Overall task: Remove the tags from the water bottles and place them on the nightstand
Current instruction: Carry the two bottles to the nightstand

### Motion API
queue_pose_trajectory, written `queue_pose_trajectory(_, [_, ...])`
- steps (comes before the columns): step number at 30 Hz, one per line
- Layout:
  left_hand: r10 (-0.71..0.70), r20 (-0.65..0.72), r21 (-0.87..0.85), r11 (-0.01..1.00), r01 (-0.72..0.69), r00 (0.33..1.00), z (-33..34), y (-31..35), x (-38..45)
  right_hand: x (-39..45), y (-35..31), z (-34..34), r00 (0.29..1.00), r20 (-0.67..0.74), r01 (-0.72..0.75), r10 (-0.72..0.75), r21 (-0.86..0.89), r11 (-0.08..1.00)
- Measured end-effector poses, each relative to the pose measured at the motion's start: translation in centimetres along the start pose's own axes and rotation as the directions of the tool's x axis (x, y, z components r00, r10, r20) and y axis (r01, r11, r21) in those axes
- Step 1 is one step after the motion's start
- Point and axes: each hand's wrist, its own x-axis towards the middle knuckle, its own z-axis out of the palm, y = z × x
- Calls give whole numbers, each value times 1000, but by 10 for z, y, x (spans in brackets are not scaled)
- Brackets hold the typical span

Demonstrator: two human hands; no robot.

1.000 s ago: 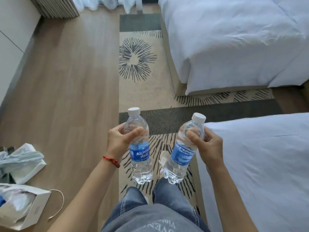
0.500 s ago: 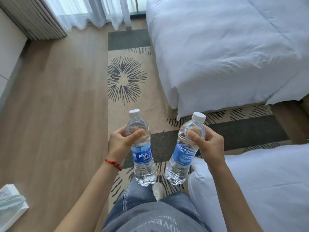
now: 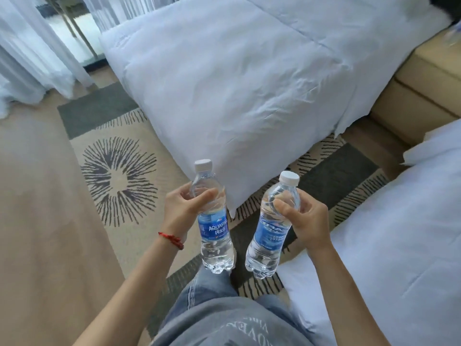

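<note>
- Above the patterned rug (image 3: pixel 119 176), between two white beds, the left hand (image 3: pixel 183 208) is clasping the left water bottle (image 3: pixel 212 218) around its shoulder, cap up.
- The right hand (image 3: pixel 306 221) is gripping the right water bottle (image 3: pixel 273 226) likewise, tilted slightly.
- The bottles are hanging just beside each other, apart, over the person's jeans (image 3: pixel 212 285).
- A tan nightstand (image 3: pixel 419 96) is standing at the upper right.

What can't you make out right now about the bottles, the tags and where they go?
- Tags: none visible in the head view on the left bottle or right bottle; the hands cover both shoulders.
- Right bottle's label: turned away, text unreadable.
- Nightstand: only a tan unit shows between the beds; its top is cut off by the right edge.
- Object on it: blurred and cropped.
</note>
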Motion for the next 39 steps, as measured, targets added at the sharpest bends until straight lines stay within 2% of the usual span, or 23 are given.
queue_pose_trajectory(5, [-5, 207, 81, 997, -12, 978, 32, 26, 84, 46, 7, -4, 978, -205, -32, 27, -23, 999])
queue_pose_trajectory(9, [-15, 339, 160, 986, -42, 941, 68, 32, 129, 61, 13, -21, 926, -372, -87, 64, -46, 995])
queue_pose_trajectory(14, [-62, 506, 212, 976, -55, 860, 128, 31, 161, 66, 12, -56, 811, -564, -146, 159, 68, 987])
queue_pose_trajectory(19, [-88, 623, 245, 966, -87, 777, 193, 28, 179, 74, 20, -98, 682, -702, -190, 206, 102, 977])
queue_pose_trajectory(24, [-94, 677, 248, 963, -105, 730, 261, 32, 204, 107, 29, -149, 611, -760, -216, 222, 110, 970])
queue_pose_trajectory(29, [-87, 670, 247, 963, -111, 737, 341, 44, 234, 157, 25, -212, 613, -764, -233, 199, 65, 970])
queue_pose_trajectory(35, [-4, 703, 187, 966, -180, 711, 441, 69, 255, 211, 14, -295, 635, -752, -203, 178, 60, 977])
queue_pose_trajectory(39, [12, 706, 167, 969, -183, 708, 501, 78, 274, 249, 13, -348, 611, -769, -205, 188, 76, 976])
